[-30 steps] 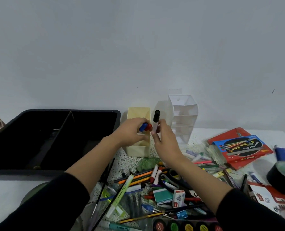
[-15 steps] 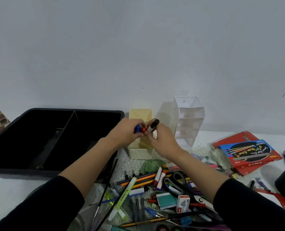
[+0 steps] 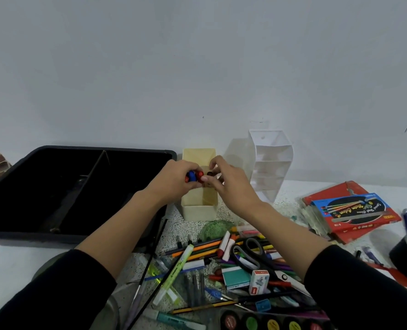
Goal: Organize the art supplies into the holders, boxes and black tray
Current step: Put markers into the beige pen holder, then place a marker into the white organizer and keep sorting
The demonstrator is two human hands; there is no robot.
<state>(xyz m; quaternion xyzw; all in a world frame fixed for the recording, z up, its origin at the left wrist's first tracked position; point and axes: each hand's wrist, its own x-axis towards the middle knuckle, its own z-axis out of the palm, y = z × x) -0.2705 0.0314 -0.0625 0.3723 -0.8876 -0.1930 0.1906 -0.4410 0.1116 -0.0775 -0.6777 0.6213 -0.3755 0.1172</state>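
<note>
Markers (image 3: 193, 176), one bunch, blue and red caps showing: held in your left hand (image 3: 174, 184) over the open mouth of the cream holder (image 3: 199, 210). That holder stands at the far middle of the table (image 3: 7, 258), between the black tray (image 3: 55, 186) on the left and the white tiered holder (image 3: 269, 163) on the right. Handling, by judgement: light, stiff plastic barrels that are not fragile, but smooth enough to slide past one another when bunched. Grip them around the middle of the barrels rather than by the caps, which may pull off, and keep them upright so they drop in together. Left hand: fingers and thumb curled tightly around the bunch, only the cap ends visible beyond your knuckles. Right hand (image 3: 231, 186): fingers bent, thumb and fingertips pinching a black-capped marker (image 3: 209, 173) just beside the bunch, also over the holder's mouth. Whether its cap touches the red one cannot be told. How much of any barrel is already inside the holder is hidden by your hands. Remaining stock: loose pens, pencils, brushes and scissors (image 3: 252, 256) lie heaped on the near side of the table, not yet sorted.
</note>
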